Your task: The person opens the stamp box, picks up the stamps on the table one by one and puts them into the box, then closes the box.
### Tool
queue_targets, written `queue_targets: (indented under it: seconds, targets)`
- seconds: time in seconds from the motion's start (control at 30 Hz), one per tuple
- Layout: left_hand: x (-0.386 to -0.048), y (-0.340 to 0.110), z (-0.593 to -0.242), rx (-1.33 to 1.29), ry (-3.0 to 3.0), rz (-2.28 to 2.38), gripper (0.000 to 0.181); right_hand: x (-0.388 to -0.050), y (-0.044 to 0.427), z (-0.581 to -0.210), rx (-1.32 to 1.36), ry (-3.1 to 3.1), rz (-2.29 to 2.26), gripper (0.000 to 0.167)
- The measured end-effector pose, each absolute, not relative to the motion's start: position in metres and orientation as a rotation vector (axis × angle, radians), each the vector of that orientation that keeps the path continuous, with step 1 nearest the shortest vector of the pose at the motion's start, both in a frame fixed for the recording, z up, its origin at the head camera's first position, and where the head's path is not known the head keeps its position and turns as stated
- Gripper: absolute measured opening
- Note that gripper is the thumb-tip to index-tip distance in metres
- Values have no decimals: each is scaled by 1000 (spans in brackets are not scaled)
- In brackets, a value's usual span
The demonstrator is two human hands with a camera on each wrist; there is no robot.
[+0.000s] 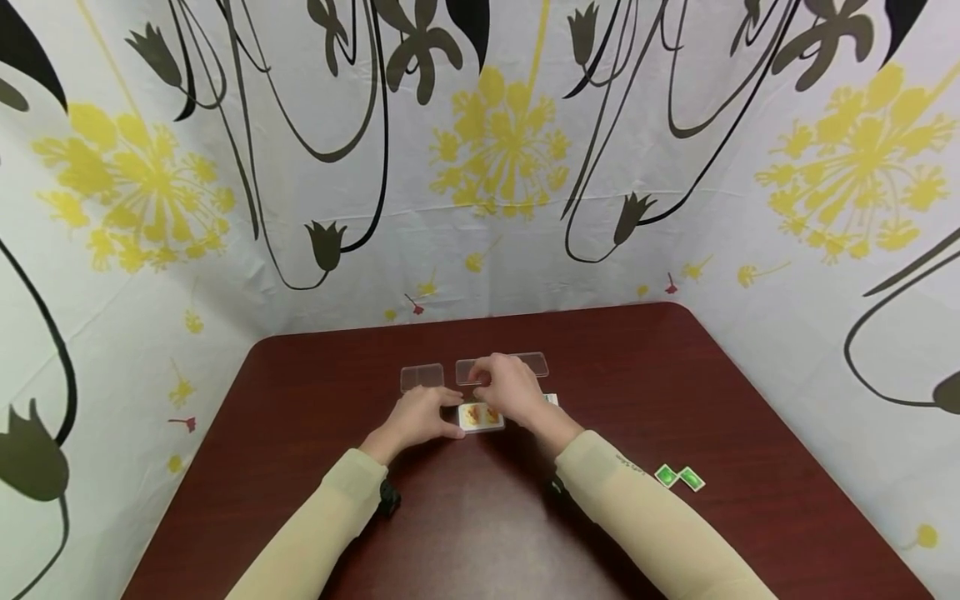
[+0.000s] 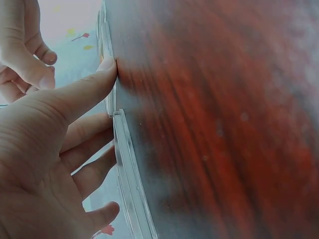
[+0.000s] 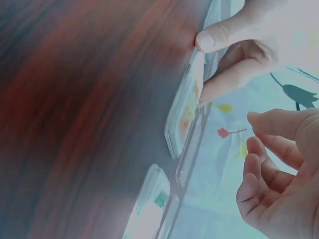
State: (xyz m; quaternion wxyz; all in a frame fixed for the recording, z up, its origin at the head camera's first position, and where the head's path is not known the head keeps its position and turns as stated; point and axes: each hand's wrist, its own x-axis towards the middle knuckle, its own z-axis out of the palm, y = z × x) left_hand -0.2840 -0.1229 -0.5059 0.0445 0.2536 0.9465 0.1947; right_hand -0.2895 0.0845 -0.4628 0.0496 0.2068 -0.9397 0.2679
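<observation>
A shallow, clear-edged case (image 1: 481, 427) with yellow-orange pictures in it lies flat on the table. My left hand (image 1: 418, 414) holds it at its left end, thumb on the near edge and a finger at the far edge. In the right wrist view, that case (image 3: 182, 119) shows beyond my right hand (image 3: 284, 174). Above the case's right part, my right hand (image 1: 512, 385) hovers with loosely bent fingers, and I see nothing between them. Partly hidden behind the right hand is a white piece with green print (image 1: 552, 399).
Clear shallow plastic pieces lie farther back, one at the left (image 1: 422, 377) and another behind the right hand (image 1: 532, 363). Two small green cards (image 1: 666, 476) lie beside the right forearm. A patterned cloth (image 1: 480, 275) hangs behind the dark red table (image 1: 315, 392).
</observation>
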Motion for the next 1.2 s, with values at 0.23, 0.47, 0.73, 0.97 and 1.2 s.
queue_targets:
  seconds: [0.23,0.47,0.73,0.97,1.2]
  targets:
    - [-284,-123,-506,785,2883,591,65,-284,103,-454,655,-2841,939,14]
    - [-279,-127,-501,739,2833,689,70,-280,131,-443,681,-2837,1016,11]
    - [-273,-135,-489,733,2801,826,66,-266,168,-427,702,-2866,861,16]
    - [-270,-146,-488,720,2835,801,62,-248,196,-429,826,-2871,626,19]
    - [-265,-156,-493,684,2872,716,61,-231,227,-437,840,-2898,502,20]
